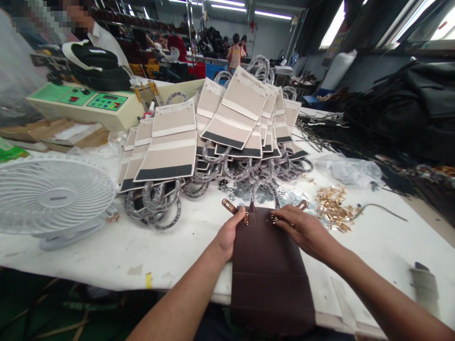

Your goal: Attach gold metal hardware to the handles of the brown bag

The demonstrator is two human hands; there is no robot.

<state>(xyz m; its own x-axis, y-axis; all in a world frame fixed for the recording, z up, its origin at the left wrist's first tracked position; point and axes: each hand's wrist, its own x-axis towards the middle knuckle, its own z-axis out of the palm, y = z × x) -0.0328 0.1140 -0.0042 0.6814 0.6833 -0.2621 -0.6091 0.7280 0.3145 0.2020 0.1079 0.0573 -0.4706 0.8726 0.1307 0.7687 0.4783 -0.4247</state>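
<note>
A dark brown leather panel [270,255] lies over the table's front edge, with a plastic-wrapped handle [266,189] at its top. My left hand [228,237] grips the panel's upper left edge, its thumb beside a gold clasp [246,218]. Close to the panel's upper right part, my right hand [302,229] pinches a small gold metal piece [273,218]. Brown straps with gold fittings stick out at both top corners, the left strap [229,205] and the right strap [302,205]. A pile of gold hardware [336,206] lies to the right.
Beige panels [170,142] with wrapped handles are stacked behind. A grey fan [53,196] stands at the left, before a machine with green control panels [106,101]. Plastic bags [350,169] and black straps lie at the right. People are in the background.
</note>
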